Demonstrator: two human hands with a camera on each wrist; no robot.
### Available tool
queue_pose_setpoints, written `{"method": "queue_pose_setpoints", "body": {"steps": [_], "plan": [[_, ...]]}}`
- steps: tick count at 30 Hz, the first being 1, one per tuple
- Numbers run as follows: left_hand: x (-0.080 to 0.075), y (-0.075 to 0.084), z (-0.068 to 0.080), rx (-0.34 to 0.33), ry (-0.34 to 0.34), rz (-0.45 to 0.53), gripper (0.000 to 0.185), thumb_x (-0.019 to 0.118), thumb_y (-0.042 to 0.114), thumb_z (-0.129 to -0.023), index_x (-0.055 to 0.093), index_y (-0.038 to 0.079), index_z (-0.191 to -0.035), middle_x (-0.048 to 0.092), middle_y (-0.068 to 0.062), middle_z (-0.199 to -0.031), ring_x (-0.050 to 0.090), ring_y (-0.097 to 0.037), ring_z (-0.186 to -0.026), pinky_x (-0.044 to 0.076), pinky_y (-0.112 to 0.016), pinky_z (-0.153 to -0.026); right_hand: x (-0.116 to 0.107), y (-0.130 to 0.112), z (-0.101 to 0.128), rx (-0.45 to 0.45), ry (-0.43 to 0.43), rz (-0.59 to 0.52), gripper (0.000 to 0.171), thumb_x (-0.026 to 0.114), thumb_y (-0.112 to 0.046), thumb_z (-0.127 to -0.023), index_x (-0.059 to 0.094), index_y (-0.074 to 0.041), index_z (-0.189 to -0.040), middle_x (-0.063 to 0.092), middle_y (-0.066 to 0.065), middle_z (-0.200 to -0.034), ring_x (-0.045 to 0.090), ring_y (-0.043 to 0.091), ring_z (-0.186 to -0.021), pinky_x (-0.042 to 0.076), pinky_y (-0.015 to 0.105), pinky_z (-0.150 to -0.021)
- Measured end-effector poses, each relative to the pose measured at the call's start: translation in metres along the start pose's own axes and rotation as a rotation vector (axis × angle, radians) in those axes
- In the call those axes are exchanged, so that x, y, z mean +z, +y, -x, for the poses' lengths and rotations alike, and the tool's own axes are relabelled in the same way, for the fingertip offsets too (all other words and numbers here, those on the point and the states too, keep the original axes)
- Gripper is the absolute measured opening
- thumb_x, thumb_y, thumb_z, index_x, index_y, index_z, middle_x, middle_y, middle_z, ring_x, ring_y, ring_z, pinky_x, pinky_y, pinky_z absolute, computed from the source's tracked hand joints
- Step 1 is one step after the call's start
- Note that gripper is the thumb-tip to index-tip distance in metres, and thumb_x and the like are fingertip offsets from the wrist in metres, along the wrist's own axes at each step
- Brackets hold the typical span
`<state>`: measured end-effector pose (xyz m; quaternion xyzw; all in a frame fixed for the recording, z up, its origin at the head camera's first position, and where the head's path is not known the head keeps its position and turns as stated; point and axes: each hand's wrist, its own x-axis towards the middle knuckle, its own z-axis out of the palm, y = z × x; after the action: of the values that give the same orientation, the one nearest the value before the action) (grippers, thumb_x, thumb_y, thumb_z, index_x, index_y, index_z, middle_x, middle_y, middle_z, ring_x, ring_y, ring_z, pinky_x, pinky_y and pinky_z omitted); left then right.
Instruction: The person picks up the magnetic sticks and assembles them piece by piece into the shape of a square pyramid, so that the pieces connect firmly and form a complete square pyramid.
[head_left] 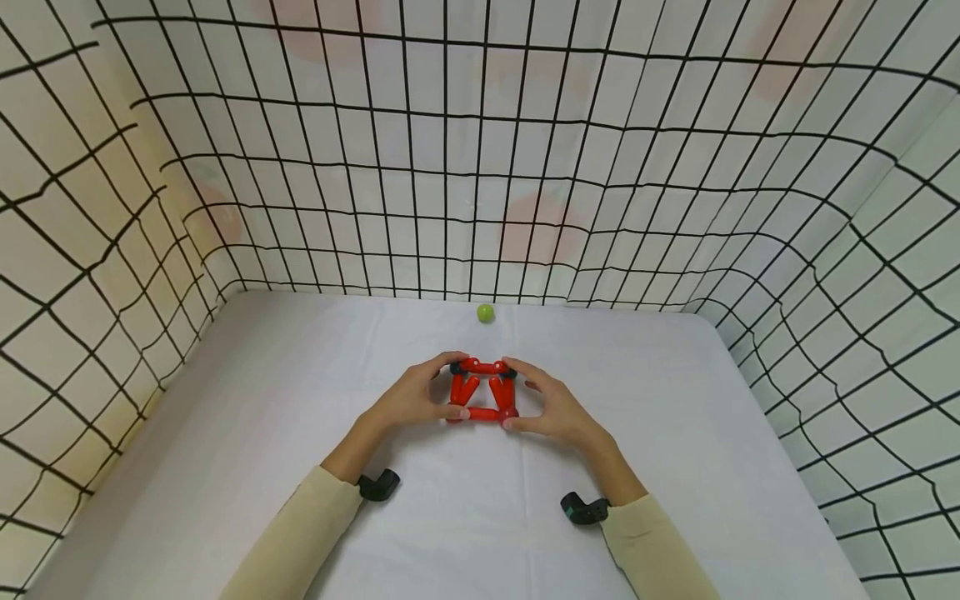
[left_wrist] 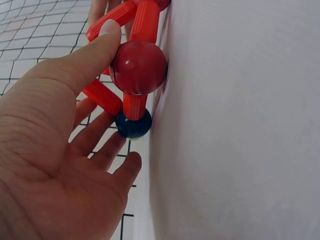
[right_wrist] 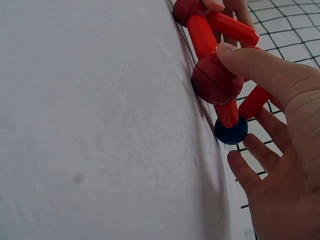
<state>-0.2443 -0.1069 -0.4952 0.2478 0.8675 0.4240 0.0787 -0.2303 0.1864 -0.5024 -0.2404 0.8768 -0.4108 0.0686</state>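
Rod frame (head_left: 482, 390) — before ball (head_left: 485, 312)

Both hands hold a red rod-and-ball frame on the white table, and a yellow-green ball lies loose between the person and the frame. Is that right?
Not quite. The yellow-green ball lies beyond the red rod-and-ball frame, near the netted back wall, not between the person and the frame; the head view shows it. The rest stands: the left hand and right hand hold the frame on the white table.

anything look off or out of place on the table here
Only the small green ball: it lies alone at the far edge of the white table, by the netting, apart from the red rod-and-ball frame that the left hand and right hand hold between them. The frame itself looks whole and unbent.
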Motion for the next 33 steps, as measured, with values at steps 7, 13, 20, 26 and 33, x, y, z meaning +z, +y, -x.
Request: {"method": "queue_pose_setpoints", "body": {"steps": [7,13,20,26,33], "plan": [[-0.001,-0.001,-0.002,0.007,0.007,-0.006,0.082,0.088,0.037,-0.081,0.047,0.029,-0.152,0.055,0.002,-0.151,0.043,-0.030,-0.148,0.040,-0.057,-0.118,0.000,-0.001,-0.003,-0.034,-0.006,0.024,0.093,0.087,-0.032,-0.083,0.036,-0.034,-0.160,0.041,-0.004,-0.163,0.042,0.026,-0.147,0.043,0.052,-0.117],[-0.002,-0.001,-0.002,0.011,0.006,-0.015,0.081,0.088,0.036,-0.081,0.048,0.029,-0.151,0.056,0.002,-0.150,0.044,-0.028,-0.147,0.041,-0.056,-0.118,0.001,-0.002,-0.005,-0.048,-0.006,0.026,0.093,0.086,-0.031,-0.082,0.035,-0.032,-0.161,0.040,-0.002,-0.164,0.040,0.027,-0.148,0.042,0.054,-0.117],[-0.003,-0.001,-0.003,0.023,0.009,-0.007,0.081,0.088,0.037,-0.081,0.048,0.027,-0.151,0.055,0.001,-0.150,0.044,-0.028,-0.147,0.040,-0.056,-0.118,0.002,-0.001,-0.007,-0.005,-0.008,0.042,0.099,0.087,-0.034,-0.080,0.031,-0.032,-0.162,0.034,-0.006,-0.167,0.037,0.026,-0.150,0.041,0.054,-0.118],[-0.003,-0.002,-0.006,-0.005,0.000,0.003,0.084,0.086,0.044,-0.081,0.048,0.023,-0.153,0.052,0.000,-0.154,0.043,-0.034,-0.148,0.041,-0.058,-0.117,0.002,0.006,-0.009,0.097,-0.028,0.031,0.112,0.092,-0.043,-0.073,0.026,-0.030,-0.163,0.028,-0.001,-0.169,0.040,0.035,-0.147,0.040,0.061,-0.116],[-0.011,-0.009,-0.016,-0.045,-0.004,0.059,0.069,0.067,0.050,-0.097,0.045,0.019,-0.155,0.049,-0.004,-0.157,0.043,-0.034,-0.148,0.037,-0.053,-0.121,0.002,0.014,-0.009,0.135,-0.062,-0.008,0.111,0.093,-0.047,-0.071,0.030,-0.033,-0.161,0.032,0.003,-0.167,0.037,0.034,-0.151,0.031,0.057,-0.123]]}}
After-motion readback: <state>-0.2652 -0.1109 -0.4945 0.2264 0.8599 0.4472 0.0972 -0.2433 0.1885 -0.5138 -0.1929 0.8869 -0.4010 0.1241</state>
